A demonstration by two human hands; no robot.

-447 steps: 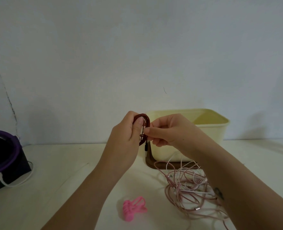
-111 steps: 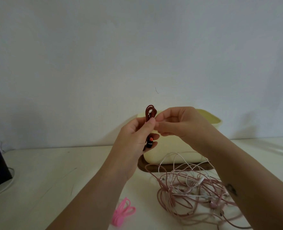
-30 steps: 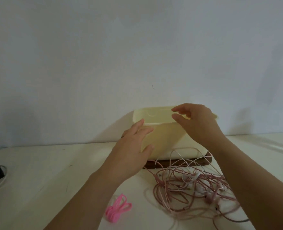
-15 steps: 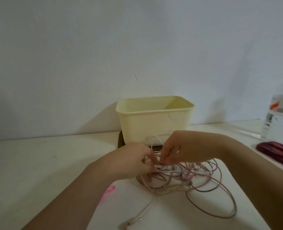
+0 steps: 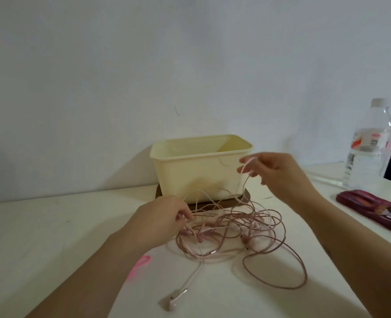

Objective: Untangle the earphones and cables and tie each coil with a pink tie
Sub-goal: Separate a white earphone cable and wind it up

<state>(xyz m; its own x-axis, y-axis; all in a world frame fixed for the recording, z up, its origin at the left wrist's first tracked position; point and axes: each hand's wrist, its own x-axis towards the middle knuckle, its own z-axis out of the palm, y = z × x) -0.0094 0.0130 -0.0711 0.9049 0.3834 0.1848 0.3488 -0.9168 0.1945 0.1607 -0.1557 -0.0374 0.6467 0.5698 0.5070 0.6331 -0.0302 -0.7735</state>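
Head view: right hand (image 5: 279, 177) pinches pale strand (image 5: 243, 180) up before cream box (image 5: 196, 177), likely to draw it free; left hand (image 5: 160, 219) grips tangle (image 5: 235, 228) near box as anchor

The red coil is gone; the right hand (image 5: 279, 173) now lifts a pale strand (image 5: 243, 187) up off the tangle (image 5: 235, 228).

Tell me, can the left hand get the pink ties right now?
Probably yes, once it lets go. The pink ties lie on the table close by, nearer the person, but the left hand is gripping the tangled earphone cables.
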